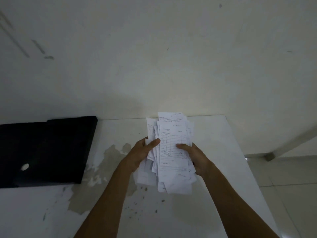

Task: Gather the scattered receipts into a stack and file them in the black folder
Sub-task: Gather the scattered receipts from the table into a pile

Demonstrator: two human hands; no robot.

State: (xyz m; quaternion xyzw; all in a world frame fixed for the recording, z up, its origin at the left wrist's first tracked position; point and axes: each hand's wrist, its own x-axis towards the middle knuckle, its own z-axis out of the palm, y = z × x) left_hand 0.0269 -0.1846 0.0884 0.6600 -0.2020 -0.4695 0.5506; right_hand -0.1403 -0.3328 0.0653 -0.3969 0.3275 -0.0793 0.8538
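A loose, uneven stack of white printed receipts is held above the white table, edges fanned out at top and bottom. My left hand grips the stack's left side, thumb on top. On the stack's right side my right hand holds it, thumb pressed on the front sheet. The black folder lies shut and flat on the table's left part, with a round hole near its lower left. The folder is well apart from the hands.
The white table has peeled, worn patches between the folder and my arms. Its right edge runs diagonally toward the tiled floor. A pale wall stands right behind the table's far edge.
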